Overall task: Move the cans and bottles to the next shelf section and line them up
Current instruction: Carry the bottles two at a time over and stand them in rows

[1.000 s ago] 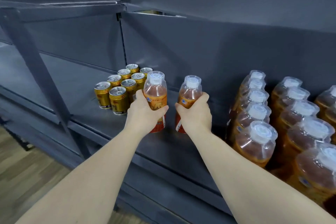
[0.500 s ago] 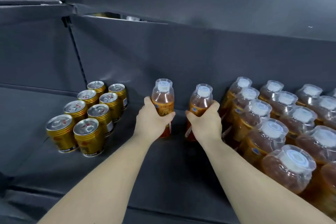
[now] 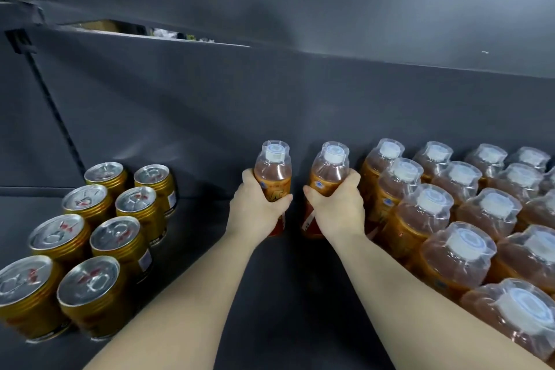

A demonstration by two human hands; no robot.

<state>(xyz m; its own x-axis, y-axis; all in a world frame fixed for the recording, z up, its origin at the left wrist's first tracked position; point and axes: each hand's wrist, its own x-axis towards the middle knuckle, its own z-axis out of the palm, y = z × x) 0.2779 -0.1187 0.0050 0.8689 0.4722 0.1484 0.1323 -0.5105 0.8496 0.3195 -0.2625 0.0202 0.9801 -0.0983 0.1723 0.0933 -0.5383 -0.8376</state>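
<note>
Two bottles, head view: the left bottle (image 3: 272, 171) and the right bottle (image 3: 329, 173) are both upright, close to the back panel (image 3: 270, 99), with a narrow gap between them.
Left hand (image 3: 258, 210): its fingers (image 3: 280, 198) are curled tight round the label band of the left bottle, with the thumb on the far side.
Right hand (image 3: 336, 210): it is wrapped the same way round the right bottle's middle, and the cap is left free.
Contact with shelf (image 3: 285, 294): the bottle bases are partly hidden by the hands, so I cannot tell whether they rest on it or hang just above.
Neighbours: the gold cans (image 3: 120, 237) stand in two files well to the left. The block of bottles (image 3: 450, 219) is just beside the right hand, which almost brushes its nearest row.
Step in hand: probably seating this pair in line with the rear rows.
Doing it well: keep both bottles vertical, set the bases flat, and slide the right one snug against the block before letting go. Match the back row's distance from the panel.
Risk: knuckles nudging the nearest standing bottle over.
</note>
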